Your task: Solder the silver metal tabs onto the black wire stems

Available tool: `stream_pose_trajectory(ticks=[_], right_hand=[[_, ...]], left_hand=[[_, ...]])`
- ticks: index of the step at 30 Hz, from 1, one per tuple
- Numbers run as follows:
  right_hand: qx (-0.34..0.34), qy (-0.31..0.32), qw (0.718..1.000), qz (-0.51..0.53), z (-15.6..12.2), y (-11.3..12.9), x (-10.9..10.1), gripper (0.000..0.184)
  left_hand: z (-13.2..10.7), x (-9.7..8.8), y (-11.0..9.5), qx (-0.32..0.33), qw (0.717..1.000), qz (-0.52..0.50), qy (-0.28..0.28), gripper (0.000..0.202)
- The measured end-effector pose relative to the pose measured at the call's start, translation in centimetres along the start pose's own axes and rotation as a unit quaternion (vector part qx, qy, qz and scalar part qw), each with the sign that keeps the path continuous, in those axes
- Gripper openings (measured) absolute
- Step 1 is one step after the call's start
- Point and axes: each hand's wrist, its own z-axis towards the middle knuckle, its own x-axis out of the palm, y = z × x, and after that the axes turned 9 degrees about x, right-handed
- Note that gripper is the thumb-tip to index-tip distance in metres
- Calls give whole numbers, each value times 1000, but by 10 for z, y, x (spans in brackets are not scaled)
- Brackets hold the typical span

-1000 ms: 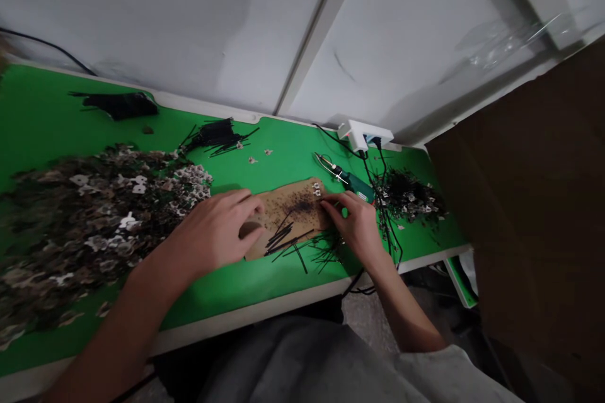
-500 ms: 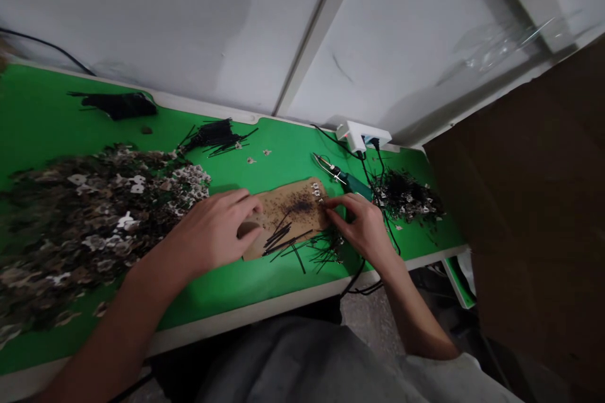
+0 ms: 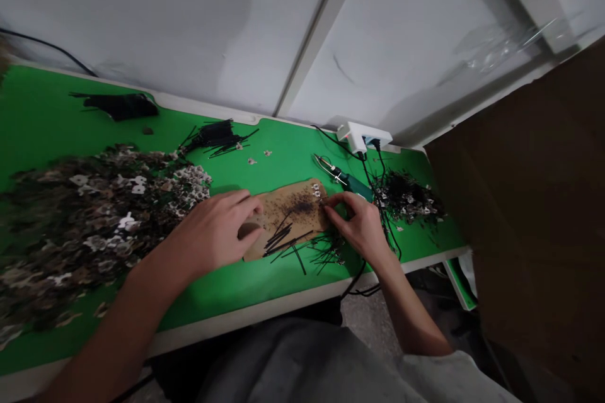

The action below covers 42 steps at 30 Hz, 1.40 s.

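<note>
A brown cardboard piece [image 3: 295, 206] lies on the green table [image 3: 265, 277], speckled with dark marks and crossed by thin black sticks [image 3: 283, 240]. My left hand [image 3: 215, 230] rests on the cardboard's left end, fingers curled loosely with the thumb pressing down. My right hand [image 3: 357, 223] sits at the cardboard's right edge, fingertips pinched together near some small pale metal pieces [image 3: 316, 189]; what they hold is too small to name. A green-handled soldering iron [image 3: 347, 179] lies just behind my right hand.
A big heap of small pale metal pieces [image 3: 89, 214] covers the table's left. A smaller dark heap [image 3: 409, 195] lies at the right. Black stick bundles [image 3: 215, 135] and a dark bundle [image 3: 120, 105] lie at the back. A white power strip [image 3: 363, 136] sits by the wall. A brown board [image 3: 529, 214] stands right.
My right hand shifted slightly and its fingers drew together into a pinch at the cardboard's right edge. My left hand stayed in place.
</note>
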Motion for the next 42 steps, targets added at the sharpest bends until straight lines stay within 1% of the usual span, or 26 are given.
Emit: stream_pose_trajectory(ticks=[11, 14, 21, 29, 34, 42], right_hand=[[-24, 14, 1000, -8, 6, 6, 2, 11], [-29, 10, 999, -12, 6, 6, 4, 11], [-36, -7, 999, -18, 5, 1, 8, 13], [-31, -9, 999, -22, 6, -1, 5, 14], [-21, -16, 999, -23, 5, -1, 3, 17], [-6, -35, 999, -28, 5, -5, 3, 18]], left_hand=[[0, -1, -1, -6, 1000, -2, 6, 16], [0, -2, -2, -9, 1000, -4, 12, 17], [0, -1, -2, -4, 1000, 8, 6, 14], [1, -3, -2, -3, 1000, 9, 15, 14], [0, -2, -1, -2, 1000, 12, 3, 15], [1, -2, -1, 0, 1000, 7, 4, 15]])
